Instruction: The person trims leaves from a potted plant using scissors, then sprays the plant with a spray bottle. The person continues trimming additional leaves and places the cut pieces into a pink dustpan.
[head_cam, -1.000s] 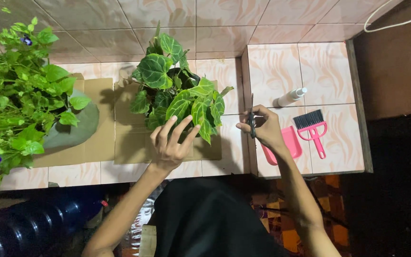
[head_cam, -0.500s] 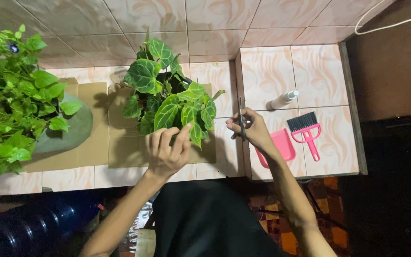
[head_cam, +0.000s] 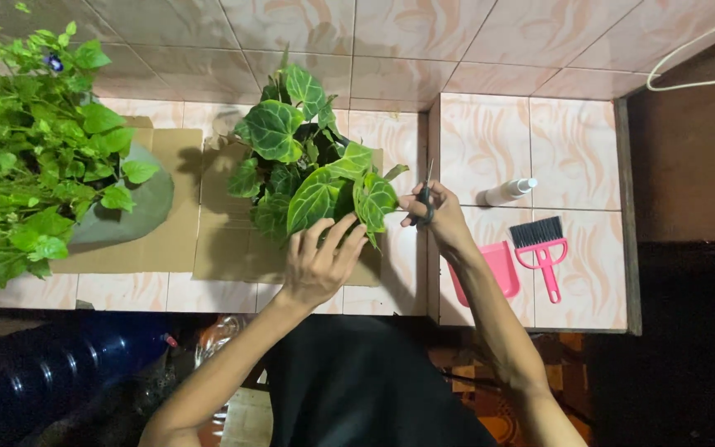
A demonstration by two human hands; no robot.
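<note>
Veined-leaf potted plant [head_cam: 308, 170] sits on cardboard sheet [head_cam: 175, 240]. Left hand [head_cam: 318, 263] at plant's near side, fingers spread, touching lower leaves. Right hand [head_cam: 436, 217] just right of plant, closed on scissors [head_cam: 426, 199], blades up. Pink dustpan [head_cam: 490, 269], brush [head_cam: 542, 244], spray bottle [head_cam: 508, 191] farther right of plant; bushy flowering plant [head_cam: 31, 157] well left.

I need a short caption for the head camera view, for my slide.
Left hand touches the veined-leaf potted plant on cardboard; right hand holds small scissors beside its leaves.
</note>
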